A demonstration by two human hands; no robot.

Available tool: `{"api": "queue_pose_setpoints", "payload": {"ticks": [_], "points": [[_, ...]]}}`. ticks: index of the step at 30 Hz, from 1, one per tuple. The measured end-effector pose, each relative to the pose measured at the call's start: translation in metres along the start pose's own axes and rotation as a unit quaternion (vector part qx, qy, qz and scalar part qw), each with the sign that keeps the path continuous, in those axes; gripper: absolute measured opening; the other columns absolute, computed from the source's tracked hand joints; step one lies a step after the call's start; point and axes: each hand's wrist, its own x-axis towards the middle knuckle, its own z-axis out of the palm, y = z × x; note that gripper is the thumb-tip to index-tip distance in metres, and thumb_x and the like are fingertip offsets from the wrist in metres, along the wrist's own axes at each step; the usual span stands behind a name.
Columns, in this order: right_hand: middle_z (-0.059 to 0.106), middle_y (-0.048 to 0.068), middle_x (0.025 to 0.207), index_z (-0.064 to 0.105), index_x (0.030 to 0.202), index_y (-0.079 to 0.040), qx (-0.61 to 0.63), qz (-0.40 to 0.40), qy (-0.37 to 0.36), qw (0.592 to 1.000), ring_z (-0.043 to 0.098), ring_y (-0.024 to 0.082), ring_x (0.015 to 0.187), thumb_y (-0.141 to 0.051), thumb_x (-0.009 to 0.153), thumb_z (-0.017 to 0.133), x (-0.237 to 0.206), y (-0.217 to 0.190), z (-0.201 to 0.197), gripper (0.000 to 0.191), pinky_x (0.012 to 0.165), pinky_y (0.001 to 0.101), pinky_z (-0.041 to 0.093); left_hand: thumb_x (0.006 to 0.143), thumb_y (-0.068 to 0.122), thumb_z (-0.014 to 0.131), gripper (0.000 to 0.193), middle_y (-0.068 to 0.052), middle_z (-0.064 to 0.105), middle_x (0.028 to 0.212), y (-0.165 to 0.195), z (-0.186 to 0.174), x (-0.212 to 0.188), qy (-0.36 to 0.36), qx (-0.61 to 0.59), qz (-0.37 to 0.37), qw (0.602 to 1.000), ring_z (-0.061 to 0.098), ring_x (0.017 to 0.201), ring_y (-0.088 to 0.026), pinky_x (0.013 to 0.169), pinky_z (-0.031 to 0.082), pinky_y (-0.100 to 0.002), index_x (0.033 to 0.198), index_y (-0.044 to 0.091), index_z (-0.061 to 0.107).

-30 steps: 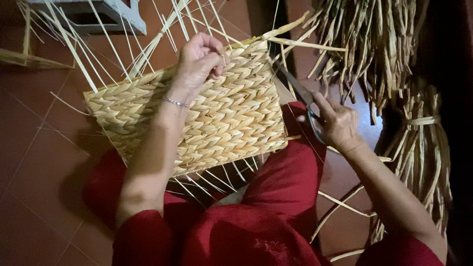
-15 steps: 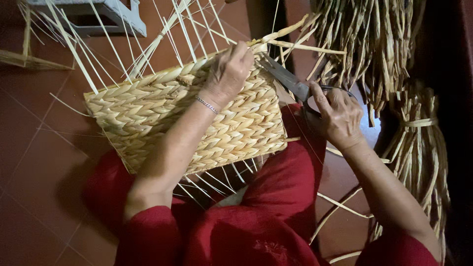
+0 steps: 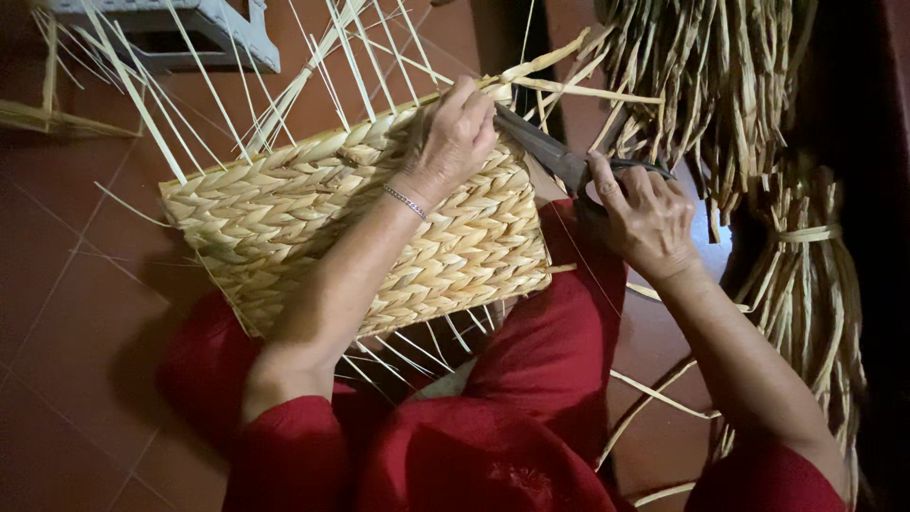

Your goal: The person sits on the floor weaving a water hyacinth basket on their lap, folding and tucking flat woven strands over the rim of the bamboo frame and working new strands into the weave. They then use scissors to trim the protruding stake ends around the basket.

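Observation:
A woven straw basket (image 3: pixel 284 228) lies across my lap, thin stiff stakes sticking out of its top and bottom edges. My left hand (image 3: pixel 453 137) grips the basket's upper right rim, pinching a loose flat straw strand (image 3: pixel 559 66) there. My right hand (image 3: pixel 645 218) holds dark metal scissors (image 3: pixel 545 152) by the handles. The blades point left and reach the strand just beside my left fingers.
Bundles of dried straw (image 3: pixel 749 104) hang and stand at the right, one tied bundle (image 3: pixel 806 284) lower down. A grey plastic stool (image 3: pixel 190 28) sits at the top left on the red tiled floor (image 3: pixel 57 313). Cut straw pieces (image 3: pixel 654 393) lie by my right leg.
My left hand slid right along the rim to the corner. My right hand brought the scissors up and left until the blades met the strand.

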Motion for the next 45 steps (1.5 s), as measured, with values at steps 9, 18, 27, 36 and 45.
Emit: {"api": "queue_pose_setpoints", "payload": {"ticks": [9, 18, 27, 36, 45], "points": [[0.062, 0.008, 0.086, 0.05, 0.155, -0.008, -0.024, -0.035, -0.011, 0.999, 0.063, 0.021, 0.072, -0.035, 0.097, 0.077, -0.003, 0.004, 0.015, 0.069, 0.062, 0.0383, 0.056, 0.089, -0.002, 0.067, 0.007, -0.006, 0.058, 0.087, 0.002, -0.001, 0.003, 0.005, -0.03, -0.014, 0.999, 0.064, 0.071, -0.016, 0.06, 0.06, -0.03, 0.086, 0.002, 0.062], [0.072, 0.016, 0.087, 0.053, 0.149, 0.001, 0.058, -0.028, -0.008, 0.998, 0.061, 0.019, 0.056, -0.042, 0.093, 0.083, -0.017, 0.014, 0.007, 0.076, 0.046, 0.0338, 0.048, 0.088, -0.006, 0.061, 0.017, -0.005, 0.065, 0.082, -0.011, -0.012, 0.002, 0.016, -0.214, -0.106, 0.971, 0.068, 0.076, -0.012, 0.064, 0.062, -0.027, 0.079, 0.008, 0.055], [0.061, 0.01, 0.086, 0.064, 0.134, -0.004, 0.199, 0.071, -0.029, 0.977, 0.06, 0.025, 0.074, -0.038, 0.08, 0.088, -0.017, 0.001, -0.023, 0.068, 0.067, 0.04, 0.049, 0.089, -0.005, 0.062, 0.011, -0.009, 0.071, 0.088, 0.051, -0.073, -0.142, -0.17, -0.538, -0.375, 0.736, 0.063, 0.066, -0.009, 0.053, 0.053, -0.023, 0.083, 0.003, 0.058], [0.061, 0.01, 0.096, 0.067, 0.13, -0.011, 0.119, -0.037, -0.049, 0.991, 0.062, 0.031, 0.086, -0.02, 0.077, 0.085, 0.021, -0.021, -0.022, 0.057, 0.074, 0.0412, 0.052, 0.092, 0.002, 0.066, 0.007, 0.0, 0.07, 0.081, 0.052, -0.128, -0.197, -0.232, -0.457, -0.324, 0.795, 0.062, 0.071, -0.007, 0.061, 0.053, -0.022, 0.088, 0.004, 0.071], [0.056, 0.009, 0.09, 0.07, 0.131, -0.013, 0.049, -0.11, -0.006, 0.993, 0.062, 0.028, 0.083, -0.023, 0.077, 0.089, 0.076, -0.043, -0.01, 0.057, 0.074, 0.0417, 0.052, 0.098, 0.012, 0.072, 0.012, -0.009, 0.061, 0.08, 0.001, -0.13, -0.139, -0.016, -0.17, -0.297, 0.94, 0.06, 0.066, -0.015, 0.056, 0.049, -0.028, 0.099, 0.003, 0.063]]}}
